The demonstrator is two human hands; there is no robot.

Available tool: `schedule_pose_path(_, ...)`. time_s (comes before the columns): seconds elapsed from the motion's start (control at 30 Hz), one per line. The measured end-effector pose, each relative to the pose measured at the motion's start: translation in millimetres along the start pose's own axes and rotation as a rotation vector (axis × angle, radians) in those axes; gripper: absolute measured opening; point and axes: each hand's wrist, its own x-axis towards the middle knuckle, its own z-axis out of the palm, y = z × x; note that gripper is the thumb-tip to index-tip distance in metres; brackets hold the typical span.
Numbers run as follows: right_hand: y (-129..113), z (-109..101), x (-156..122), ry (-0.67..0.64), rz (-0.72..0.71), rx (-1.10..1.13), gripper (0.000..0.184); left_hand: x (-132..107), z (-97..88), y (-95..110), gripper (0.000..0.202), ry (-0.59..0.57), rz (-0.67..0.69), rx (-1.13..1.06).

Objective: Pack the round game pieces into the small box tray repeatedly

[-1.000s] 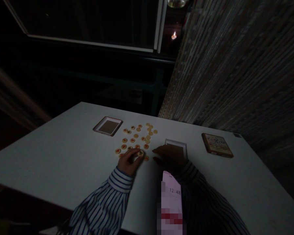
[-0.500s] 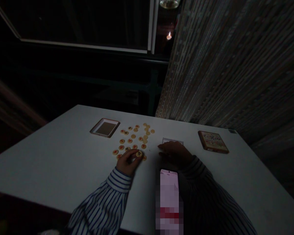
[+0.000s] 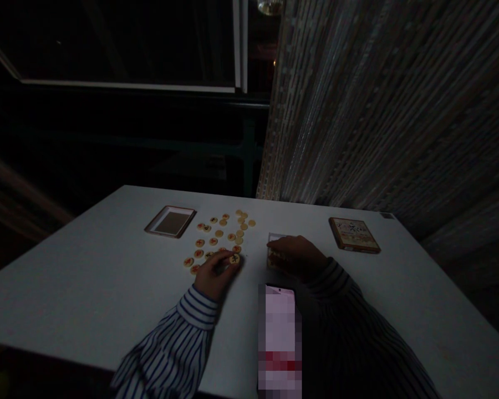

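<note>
My left hand (image 3: 211,281) pinches a round Chinese chess piece (image 3: 235,259) between thumb and fingers, its black character facing up. Beyond and left of that hand, several more Chinese chess pieces (image 3: 219,234) lie scattered, some with red or black characters and some plain side up. My right hand (image 3: 301,256) is curled over a small shallow box (image 3: 276,236) with a pale rim. Light round shapes show inside the box, under the fingers. Shadow and the hand itself hide most of the box and whatever the right fingertips hold.
A phone (image 3: 280,327) with a lit, blurred-out screen lies near the front. An open box tray (image 3: 170,223) sits at the left, and a printed lid (image 3: 355,234) at the right. A bead-string curtain (image 3: 336,111) hangs behind the white table (image 3: 87,277).
The view has shifted slightly. My right hand has moved back a little relative to the box, uncovering its left edge and part of its contents. My left hand still holds its piece.
</note>
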Motion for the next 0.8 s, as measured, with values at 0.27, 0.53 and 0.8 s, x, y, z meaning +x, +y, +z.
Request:
schedule_pose_path(0.27,2.3,-12.5,-5.7,-0.017,0.057,-0.028,0.033,10.3,10.1,16.4,0.028,-0.125,-0.005,-0.069)
schedule_pose_path(0.53,15.1,-12.5,-12.0,0.000,0.081,-0.061,0.035,21.2,24.0,36.8,0.027,-0.193,0.008,-0.085)
schedule_pose_path(0.8,18.0,-18.5,-16.5,0.021,0.103,-0.034,0.034,25.0,46.8,42.4,0.028,-0.230,0.006,-0.186)
